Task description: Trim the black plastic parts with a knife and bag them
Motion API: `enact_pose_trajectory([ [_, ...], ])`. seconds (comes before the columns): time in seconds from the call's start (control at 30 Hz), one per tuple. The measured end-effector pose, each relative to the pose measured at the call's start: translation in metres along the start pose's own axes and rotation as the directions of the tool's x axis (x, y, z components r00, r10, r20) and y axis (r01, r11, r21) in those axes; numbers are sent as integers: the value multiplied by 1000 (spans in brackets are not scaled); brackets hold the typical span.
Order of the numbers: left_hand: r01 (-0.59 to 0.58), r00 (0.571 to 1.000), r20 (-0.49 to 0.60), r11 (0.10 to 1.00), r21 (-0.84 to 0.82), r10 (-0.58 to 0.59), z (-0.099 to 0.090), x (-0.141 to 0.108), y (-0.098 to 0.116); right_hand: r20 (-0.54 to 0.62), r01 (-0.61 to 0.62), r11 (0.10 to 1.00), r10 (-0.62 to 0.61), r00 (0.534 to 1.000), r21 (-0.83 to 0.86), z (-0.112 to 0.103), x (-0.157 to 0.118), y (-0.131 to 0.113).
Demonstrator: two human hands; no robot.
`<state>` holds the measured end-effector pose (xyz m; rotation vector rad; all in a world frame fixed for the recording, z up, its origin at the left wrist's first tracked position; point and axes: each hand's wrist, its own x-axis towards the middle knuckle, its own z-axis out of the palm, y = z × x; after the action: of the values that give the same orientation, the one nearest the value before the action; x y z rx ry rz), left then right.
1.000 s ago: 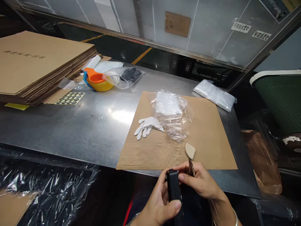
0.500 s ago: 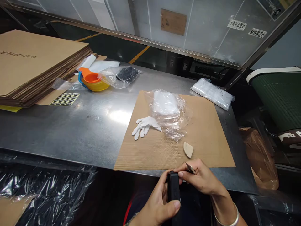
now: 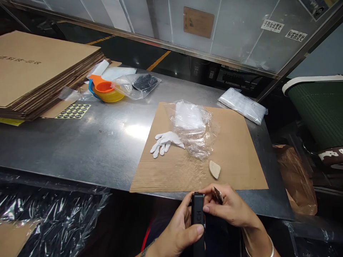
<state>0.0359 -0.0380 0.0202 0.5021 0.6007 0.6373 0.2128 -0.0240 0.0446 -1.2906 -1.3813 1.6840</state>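
My left hand (image 3: 180, 228) is wrapped round a black oblong case (image 3: 198, 210) with raised letters on its side, held upright below the table's front edge. My right hand (image 3: 230, 205) touches the case's upper right side with closed fingertips. Between its fingers sticks out a small pointed blade-like piece (image 3: 218, 194), its lower part hidden. Just beyond the right hand, a beige wedge-shaped block (image 3: 214, 169) lies on the cardboard sheet (image 3: 238, 150). Further up on the sheet are a white glove (image 3: 166, 142) and a crumpled clear plastic bag (image 3: 191, 121) with white material in it.
Stacked flat cardboard (image 3: 48, 67) covers the left of the metal table (image 3: 112, 150). Near it lie a sticker sheet (image 3: 73, 111), orange and yellow tape holders (image 3: 107, 91) and a clear bag with a black item (image 3: 144, 84). A plastic-wrapped pack (image 3: 242, 105) lies back right.
The black case has turned slightly, so letters now show on its side. My right hand has shifted a little, and the pointed piece shows broader. Objects on the table stay in place.
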Motion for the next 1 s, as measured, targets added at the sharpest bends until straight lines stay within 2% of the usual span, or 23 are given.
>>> enact_pose_trajectory([
  [0.1, 71, 994, 79, 997, 33, -74, -2, 0, 1, 8, 17, 995, -17, 1000, -96, -2, 0, -5],
  [0.23, 49, 997, 62, 996, 69, -54, -8, 1, -3, 21, 75, 970, -72, 997, -231, -4, 0, -8],
  [0.37, -11, 999, 40, 993, 115, 6, -12, 3, -5, 42, 76, 983, -70, 997, -167, -4, 0, -4],
  [0.5, 37, 995, 83, 992, 120, -47, -12, 2, -2, 20, 59, 995, -58, 998, -77, -3, -1, 2],
  [0.6, 77, 985, 143, 990, 117, -94, -12, 3, -2, -11, 52, 991, -54, 999, -120, -2, -1, 1],
  [0.77, 58, 975, 209, 996, 68, -71, -18, 8, -10, -42, 127, 964, -140, 989, -232, -1, 1, 0],
  [1.0, 125, 959, 252, 992, 17, -126, -20, 8, -10, -215, 120, 986, -143, 966, -115, 2, 4, 7],
])
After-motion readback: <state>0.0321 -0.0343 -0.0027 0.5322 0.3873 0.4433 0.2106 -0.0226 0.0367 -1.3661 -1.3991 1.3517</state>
